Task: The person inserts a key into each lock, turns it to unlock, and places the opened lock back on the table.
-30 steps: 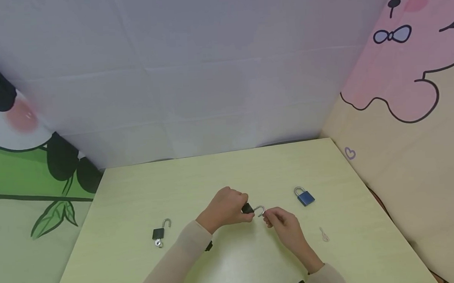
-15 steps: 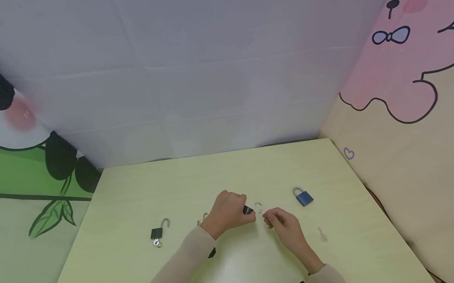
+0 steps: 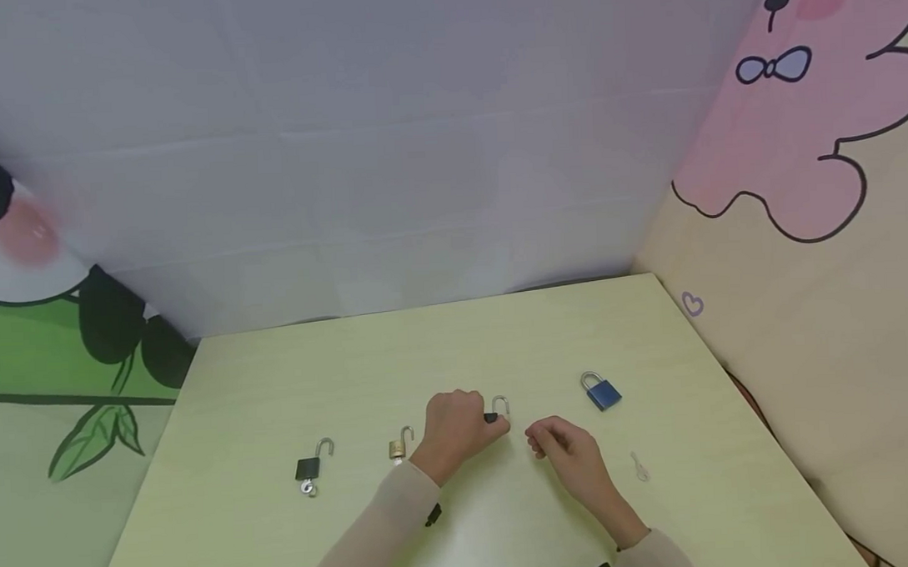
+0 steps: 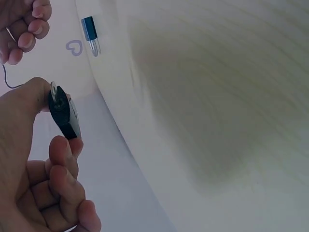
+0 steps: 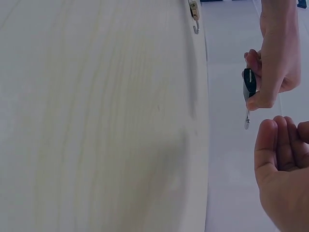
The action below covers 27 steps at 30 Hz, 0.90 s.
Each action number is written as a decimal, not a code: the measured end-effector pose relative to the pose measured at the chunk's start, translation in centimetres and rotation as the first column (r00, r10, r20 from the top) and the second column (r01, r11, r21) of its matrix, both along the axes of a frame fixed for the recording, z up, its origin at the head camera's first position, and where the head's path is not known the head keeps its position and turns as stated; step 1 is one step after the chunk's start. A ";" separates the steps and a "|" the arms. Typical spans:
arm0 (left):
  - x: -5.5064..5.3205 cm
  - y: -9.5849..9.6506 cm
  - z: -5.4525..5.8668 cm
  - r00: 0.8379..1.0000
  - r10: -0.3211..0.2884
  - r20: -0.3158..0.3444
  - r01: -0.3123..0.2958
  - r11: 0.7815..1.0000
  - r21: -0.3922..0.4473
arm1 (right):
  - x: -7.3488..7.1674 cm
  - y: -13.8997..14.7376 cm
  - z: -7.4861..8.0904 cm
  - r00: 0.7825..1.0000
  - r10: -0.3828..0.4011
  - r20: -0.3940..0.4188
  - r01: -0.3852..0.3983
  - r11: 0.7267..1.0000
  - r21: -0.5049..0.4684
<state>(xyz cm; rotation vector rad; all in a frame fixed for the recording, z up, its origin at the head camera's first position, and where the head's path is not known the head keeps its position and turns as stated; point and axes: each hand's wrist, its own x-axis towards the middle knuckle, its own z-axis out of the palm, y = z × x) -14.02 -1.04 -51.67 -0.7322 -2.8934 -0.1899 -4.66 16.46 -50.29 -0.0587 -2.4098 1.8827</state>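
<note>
My left hand (image 3: 459,429) grips a small black padlock (image 3: 491,417) between thumb and fingers, above the table. Its silver shackle stands unlatched and points away from me. The left wrist view shows the padlock's dark end (image 4: 59,108) pinched edge-on, while most of its body is hidden by the fingers in the head view. Just right of the shackle my right hand (image 3: 568,455) hovers apart from it, fingers loosely bent. In the right wrist view nothing shows among the right hand's fingers (image 5: 266,145).
On the pale wooden table (image 3: 337,363) lie several things. A blue padlock (image 3: 603,395) is latched at the right, with a small pale key-like piece (image 3: 640,467) nearer me. To the left are an unlatched brass padlock (image 3: 396,449) and another black padlock (image 3: 307,469) with keys (image 3: 308,488).
My left hand has turned the padlock so its shackle points away and has drawn it left from my right fingertips. The brass padlock has come into sight beside the left wrist.
</note>
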 end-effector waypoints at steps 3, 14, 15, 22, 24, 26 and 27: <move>-0.1 0.1 -0.4 0.999 0.029 0.045 -0.029 1.000 -0.011 | 0.1 0.1 0.2 1.000 0.002 0.003 -0.002 1.000 0.000; 0.2 0.6 -2.7 0.983 0.076 0.165 -0.081 0.996 0.024 | -0.5 1.1 -2.6 1.000 -0.001 0.019 0.000 0.999 0.036; 0.1 0.6 -2.9 0.983 0.080 0.166 -0.085 0.996 0.023 | -0.6 1.2 -3.1 1.000 0.000 0.017 -0.001 0.999 0.039; -0.3 0.4 -4.0 0.986 0.083 0.148 -0.086 0.996 0.016 | -0.4 2.2 -3.9 0.995 0.057 -0.083 -0.038 0.976 0.214; -0.4 0.5 -4.1 0.985 0.082 0.150 -0.085 0.996 0.013 | -0.3 2.4 -3.6 0.987 0.085 -0.137 -0.028 0.928 0.373; -0.4 0.5 -4.1 0.984 0.083 0.155 -0.085 0.996 0.008 | -0.1 2.5 -3.3 0.977 0.121 -0.177 -0.010 0.850 0.526; -0.4 0.5 -4.0 0.984 0.083 0.158 -0.085 0.996 0.004 | 0.0 2.5 -3.1 0.971 0.143 -0.191 0.000 0.803 0.596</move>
